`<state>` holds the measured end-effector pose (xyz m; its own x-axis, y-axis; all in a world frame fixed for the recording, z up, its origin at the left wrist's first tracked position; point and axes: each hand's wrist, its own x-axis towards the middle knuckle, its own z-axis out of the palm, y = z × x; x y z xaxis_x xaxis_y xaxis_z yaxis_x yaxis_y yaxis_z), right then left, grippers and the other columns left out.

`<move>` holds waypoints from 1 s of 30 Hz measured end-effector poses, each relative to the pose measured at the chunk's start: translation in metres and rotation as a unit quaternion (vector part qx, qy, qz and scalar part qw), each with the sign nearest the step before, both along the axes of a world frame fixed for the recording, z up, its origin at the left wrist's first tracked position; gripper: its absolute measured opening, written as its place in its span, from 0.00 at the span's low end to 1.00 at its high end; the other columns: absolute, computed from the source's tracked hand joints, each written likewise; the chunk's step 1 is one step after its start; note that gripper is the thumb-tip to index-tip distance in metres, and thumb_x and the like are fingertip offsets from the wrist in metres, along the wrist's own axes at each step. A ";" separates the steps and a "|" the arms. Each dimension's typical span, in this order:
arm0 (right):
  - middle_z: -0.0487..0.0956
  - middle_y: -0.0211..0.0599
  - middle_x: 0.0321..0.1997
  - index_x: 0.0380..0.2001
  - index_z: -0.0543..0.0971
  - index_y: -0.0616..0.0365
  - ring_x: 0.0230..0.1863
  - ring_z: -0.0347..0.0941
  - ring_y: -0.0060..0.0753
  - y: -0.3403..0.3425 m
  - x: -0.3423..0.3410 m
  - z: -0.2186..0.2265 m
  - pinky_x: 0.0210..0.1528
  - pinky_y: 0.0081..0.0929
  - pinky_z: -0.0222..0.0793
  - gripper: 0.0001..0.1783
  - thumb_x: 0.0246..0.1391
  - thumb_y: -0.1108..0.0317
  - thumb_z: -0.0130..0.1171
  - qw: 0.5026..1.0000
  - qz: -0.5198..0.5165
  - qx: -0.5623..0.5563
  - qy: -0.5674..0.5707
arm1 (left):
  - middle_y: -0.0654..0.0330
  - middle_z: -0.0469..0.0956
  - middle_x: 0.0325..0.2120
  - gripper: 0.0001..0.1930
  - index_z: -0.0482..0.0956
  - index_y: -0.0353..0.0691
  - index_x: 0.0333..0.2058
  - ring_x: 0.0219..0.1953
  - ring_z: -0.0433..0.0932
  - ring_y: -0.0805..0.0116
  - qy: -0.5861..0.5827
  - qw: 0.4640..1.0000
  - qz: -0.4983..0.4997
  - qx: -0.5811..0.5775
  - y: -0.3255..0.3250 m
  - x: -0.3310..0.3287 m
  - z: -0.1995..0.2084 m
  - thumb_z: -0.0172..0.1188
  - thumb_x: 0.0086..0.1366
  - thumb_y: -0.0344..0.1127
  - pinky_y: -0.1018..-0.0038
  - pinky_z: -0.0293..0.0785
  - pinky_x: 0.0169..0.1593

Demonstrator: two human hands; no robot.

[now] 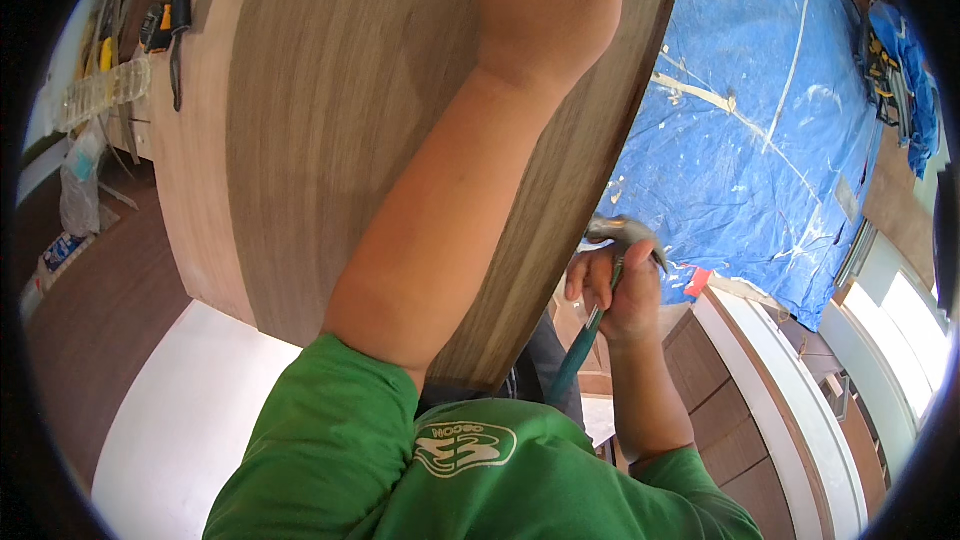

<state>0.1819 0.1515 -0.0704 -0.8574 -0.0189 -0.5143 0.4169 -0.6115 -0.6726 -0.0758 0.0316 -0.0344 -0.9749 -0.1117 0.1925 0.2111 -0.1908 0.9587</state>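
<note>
One bag (80, 190); right grip (632, 302) holds hammer (626, 230).

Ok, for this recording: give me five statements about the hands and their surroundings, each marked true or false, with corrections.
1. The right hand holds a hammer. True.
2. The hammer's handle is bright yellow. False: it is teal.
3. The left hand is lower in the picture than the right. False: it is higher, near the top edge.
4. The tarp is red. False: the tarp is blue.
5. A clear plastic bag is left of the wood-grain panel. True.
</note>
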 end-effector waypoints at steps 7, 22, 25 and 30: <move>0.67 0.32 0.14 0.49 0.74 0.51 0.17 0.71 0.35 -0.004 -0.010 0.000 0.19 0.29 0.64 0.34 0.63 0.30 0.53 0.998 0.039 -0.016 -0.041 | 0.71 0.72 0.22 0.15 0.82 0.31 0.38 0.25 0.66 0.82 -0.030 0.998 0.012 -0.053 0.004 0.004 0.005 0.57 0.75 0.39 0.79 0.64 0.30; 0.72 0.34 0.23 0.42 0.75 0.56 0.17 0.66 0.27 -0.006 -0.042 0.007 0.17 0.23 0.58 0.36 0.60 0.29 0.56 0.993 -0.022 0.013 -0.115 | 0.40 0.81 0.50 0.14 0.82 0.33 0.47 0.59 0.75 0.39 0.195 0.903 0.076 -0.375 0.008 0.001 -0.018 0.54 0.68 0.33 0.44 0.61 0.67; 0.73 0.35 0.24 0.36 0.75 0.57 0.15 0.66 0.28 -0.003 -0.047 0.008 0.17 0.23 0.59 0.34 0.61 0.31 0.56 0.991 0.006 0.049 -0.127 | 0.40 0.81 0.51 0.14 0.82 0.33 0.47 0.60 0.75 0.39 0.171 0.896 0.086 -0.400 0.008 0.000 -0.018 0.53 0.67 0.31 0.42 0.59 0.68; 0.72 0.36 0.23 0.27 0.74 0.58 0.14 0.65 0.29 0.007 -0.047 0.010 0.16 0.24 0.59 0.32 0.61 0.36 0.57 0.989 0.042 0.043 -0.133 | 0.40 0.80 0.52 0.15 0.82 0.32 0.47 0.61 0.74 0.40 0.139 0.882 0.093 -0.441 0.014 0.004 -0.008 0.52 0.67 0.31 0.42 0.57 0.69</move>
